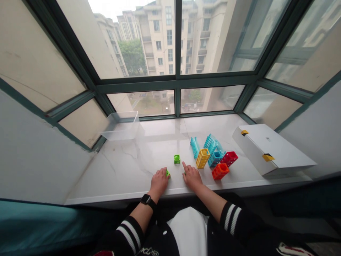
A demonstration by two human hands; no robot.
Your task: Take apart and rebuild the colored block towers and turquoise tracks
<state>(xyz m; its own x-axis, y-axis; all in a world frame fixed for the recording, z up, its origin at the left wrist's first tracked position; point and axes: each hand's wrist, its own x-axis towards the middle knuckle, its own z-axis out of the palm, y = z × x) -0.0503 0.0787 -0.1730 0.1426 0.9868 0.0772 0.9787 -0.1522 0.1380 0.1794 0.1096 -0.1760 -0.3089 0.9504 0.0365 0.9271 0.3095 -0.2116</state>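
Note:
My left hand point(159, 180), with a black watch at the wrist, is closed around a small green block point(168, 173) at the windowsill's front; the fingers cover most of it. To its right, my right hand point(193, 177) rests low over the sill with the index finger stretched forward. A sliver of green shows beside its thumb, seemingly another green block, mostly hidden by the hand. Between and just beyond both hands sits an open-sided green cube block point(177, 159), touched by neither.
Right of my right hand stand a yellow block tower point(203, 158), an orange one point(220, 171), a red one point(229, 158) and blue pieces point(215, 159). A white box point(274, 147) lies far right. A clear plastic bin point(121, 126) stands back left by the window.

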